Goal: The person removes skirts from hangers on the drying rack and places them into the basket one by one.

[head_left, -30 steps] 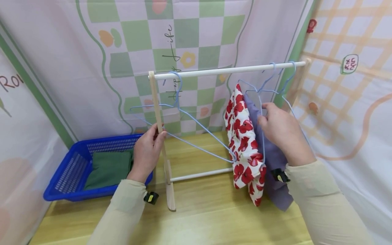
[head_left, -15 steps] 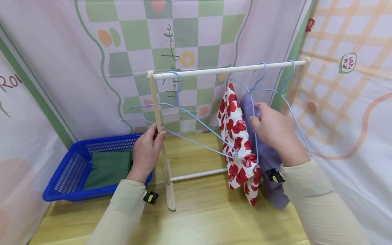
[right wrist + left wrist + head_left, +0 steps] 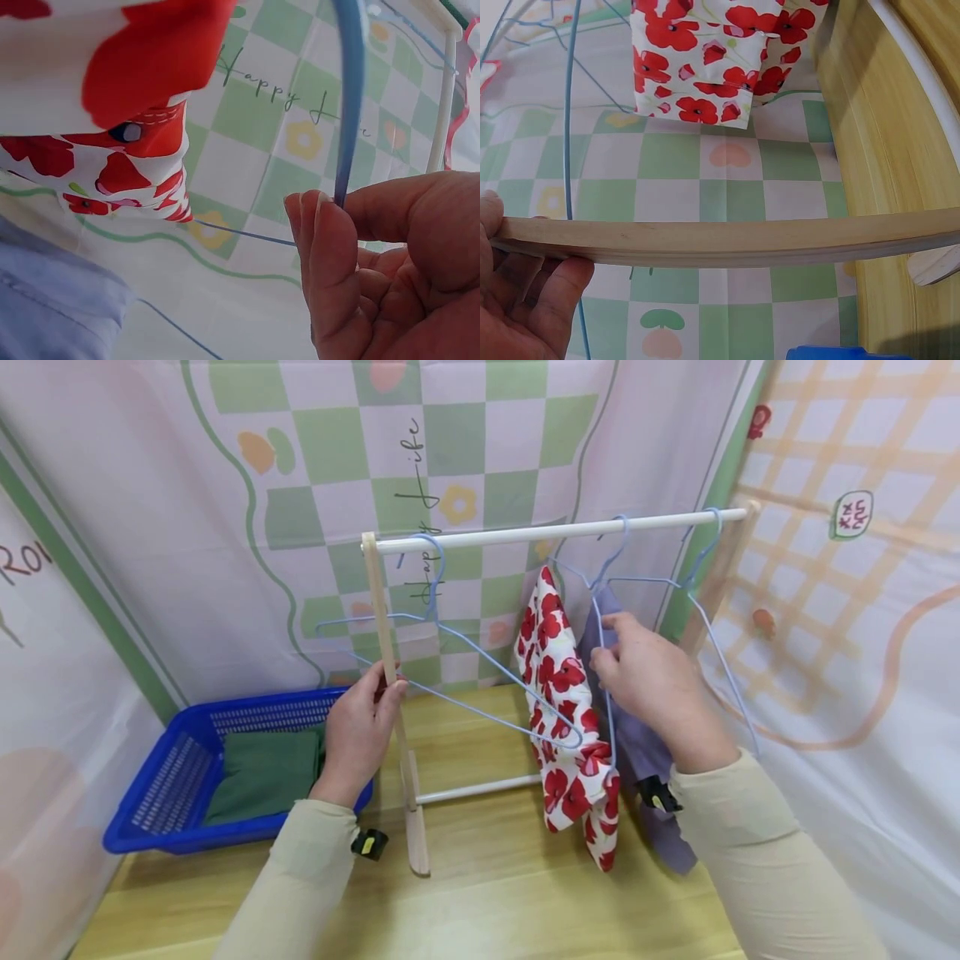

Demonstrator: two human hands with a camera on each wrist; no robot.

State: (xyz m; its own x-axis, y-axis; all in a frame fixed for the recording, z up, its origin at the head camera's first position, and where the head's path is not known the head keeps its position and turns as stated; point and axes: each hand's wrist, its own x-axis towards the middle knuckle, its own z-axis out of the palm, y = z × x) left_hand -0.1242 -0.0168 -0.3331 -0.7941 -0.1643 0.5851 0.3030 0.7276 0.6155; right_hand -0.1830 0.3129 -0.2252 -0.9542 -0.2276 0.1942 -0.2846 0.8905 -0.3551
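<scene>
My right hand (image 3: pixel 647 681) pinches the sloping side wire of the blue hanger (image 3: pixel 350 97) between thumb and fingertips. The hanger hooks over the white bar (image 3: pixel 517 534) and bears the floral cloth (image 3: pixel 562 693), just beside the purple cloth (image 3: pixel 639 739). My left hand (image 3: pixel 360 735) grips the wooden upright (image 3: pixel 380 602) at the bar's left end. Handling: I judge the hanger light, its thin wire smooth and springy, the cloth soft and liable to slip. Hold bare wire below the neck; apply light pressure.
</scene>
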